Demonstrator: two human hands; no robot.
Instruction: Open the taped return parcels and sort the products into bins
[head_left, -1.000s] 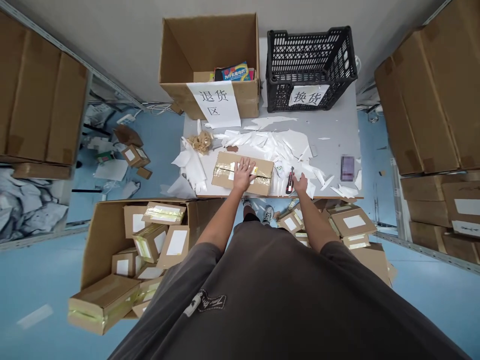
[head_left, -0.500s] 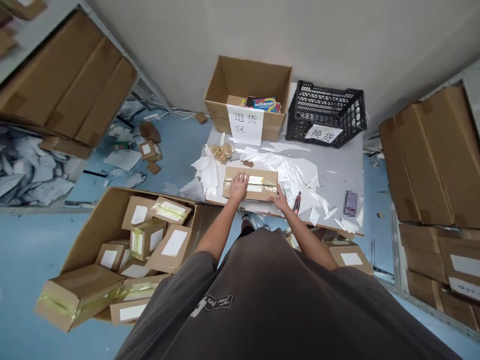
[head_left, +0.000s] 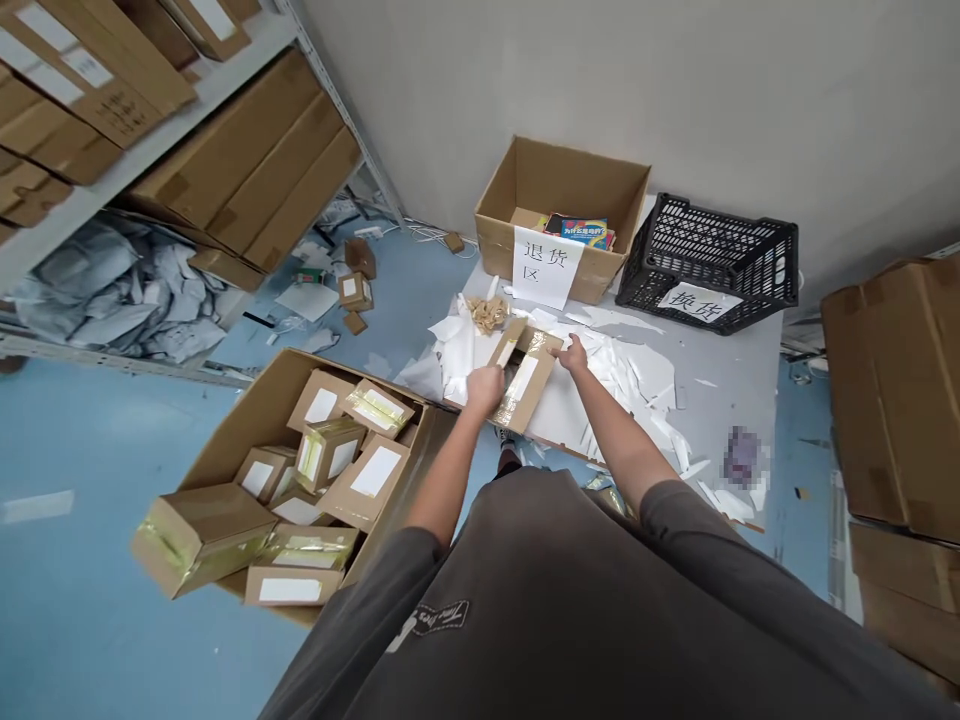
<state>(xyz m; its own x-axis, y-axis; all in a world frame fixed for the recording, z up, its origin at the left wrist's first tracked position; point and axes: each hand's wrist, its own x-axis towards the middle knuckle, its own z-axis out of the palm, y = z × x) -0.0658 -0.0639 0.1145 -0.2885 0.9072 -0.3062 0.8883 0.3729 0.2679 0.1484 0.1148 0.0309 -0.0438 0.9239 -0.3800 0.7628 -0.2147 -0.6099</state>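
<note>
A taped cardboard box (head_left: 536, 385) with a white label is held at the near edge of the grey table (head_left: 705, 380), turned lengthwise away from me. One long flap stands raised on its left side, with a dark gap beside it. My left hand (head_left: 486, 388) is closed round the near end of that flap. At the box's far right corner, my right hand (head_left: 571, 356) grips the edge between thumb and fingers. White paper scraps (head_left: 619, 375) lie right of the box, and crumpled brown paper (head_left: 487, 313) lies just beyond it.
Behind stand an open carton (head_left: 495, 215) holding colourful books and a black crate (head_left: 780, 265). A large carton of small parcels (head_left: 225, 440) is at the left. Shelves (head_left: 255, 50) rise at far left; big boxes (head_left: 892, 400) stand right.
The box has turned from lying crosswise to lengthwise, and its left flap is now lifted. My left hand has closed on the flap; my right hand has moved to the far corner. The view has shifted left.
</note>
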